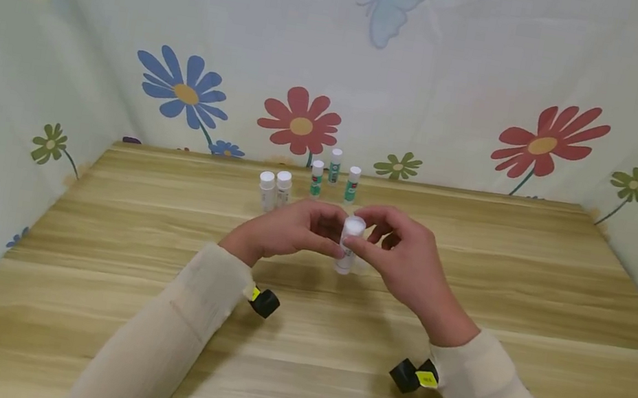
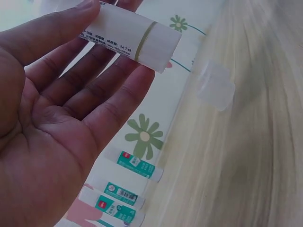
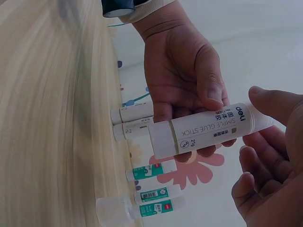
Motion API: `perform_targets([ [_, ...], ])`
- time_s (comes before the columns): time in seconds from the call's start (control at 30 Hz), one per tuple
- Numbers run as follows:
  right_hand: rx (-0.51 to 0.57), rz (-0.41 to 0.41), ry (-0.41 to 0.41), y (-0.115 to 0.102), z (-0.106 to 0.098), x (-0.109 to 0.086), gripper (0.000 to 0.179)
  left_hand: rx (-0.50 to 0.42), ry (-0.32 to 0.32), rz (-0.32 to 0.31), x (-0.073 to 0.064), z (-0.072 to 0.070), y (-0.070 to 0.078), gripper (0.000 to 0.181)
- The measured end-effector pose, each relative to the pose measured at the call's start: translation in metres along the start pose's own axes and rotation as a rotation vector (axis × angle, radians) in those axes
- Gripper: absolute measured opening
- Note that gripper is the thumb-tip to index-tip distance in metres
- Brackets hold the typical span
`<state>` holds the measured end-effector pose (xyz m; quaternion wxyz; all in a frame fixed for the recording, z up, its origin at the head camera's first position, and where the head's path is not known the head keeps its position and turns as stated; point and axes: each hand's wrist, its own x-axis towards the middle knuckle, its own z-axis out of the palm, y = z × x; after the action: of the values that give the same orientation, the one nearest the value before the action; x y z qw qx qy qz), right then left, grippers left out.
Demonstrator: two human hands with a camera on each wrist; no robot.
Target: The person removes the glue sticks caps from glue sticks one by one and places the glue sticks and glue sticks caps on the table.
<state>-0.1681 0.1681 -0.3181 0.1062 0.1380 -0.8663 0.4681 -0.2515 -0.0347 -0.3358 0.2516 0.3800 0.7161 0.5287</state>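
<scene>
- Cream-sleeved forearms come in from six o'clock, each with a small black wrist camera [image 1: 264, 302] strapped under it, and meet over the middle of the light wooden table [image 1: 531, 281].
- Between both hands stands a white cylindrical glue stick [image 1: 349, 244], lifted just above the tabletop; the right wrist view shows its printed label and its base ring.
- Left hand [image 1: 289, 229] steadies the barrel, thumb on top and fingers loosely curled beneath it, palm mostly open.
- Right hand [image 1: 410, 259] pinches the upper, cap end between thumb and bent fingers; holding opposite ends like this looks suited to twisting or pulling the two parts apart, though that is only a judgement.
- A translucent loose cap [image 2: 215, 87] lies on the table near the grip.
- At twelve o'clock, near the flowered fabric backdrop [image 1: 300, 119], two white glue sticks [image 1: 274, 189] stand upright beside three green-labelled glue sticks [image 1: 333, 175], well apart from the hands.
</scene>
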Motion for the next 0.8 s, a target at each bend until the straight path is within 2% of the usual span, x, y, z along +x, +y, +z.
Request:
perform_targets([
  [0.27,0.001,0.033,0.000,-0.0003,-0.0002,-0.0002,0.033,-0.022,0.010,-0.018,0.0014,0.0004,-0.0025,0.029],
  [0.8,-0.010,0.012,-0.009,-0.0007,-0.0007,-0.0014,0.030,-0.030,0.001,-0.030,0.0001,0.0032,-0.0035,0.030],
])
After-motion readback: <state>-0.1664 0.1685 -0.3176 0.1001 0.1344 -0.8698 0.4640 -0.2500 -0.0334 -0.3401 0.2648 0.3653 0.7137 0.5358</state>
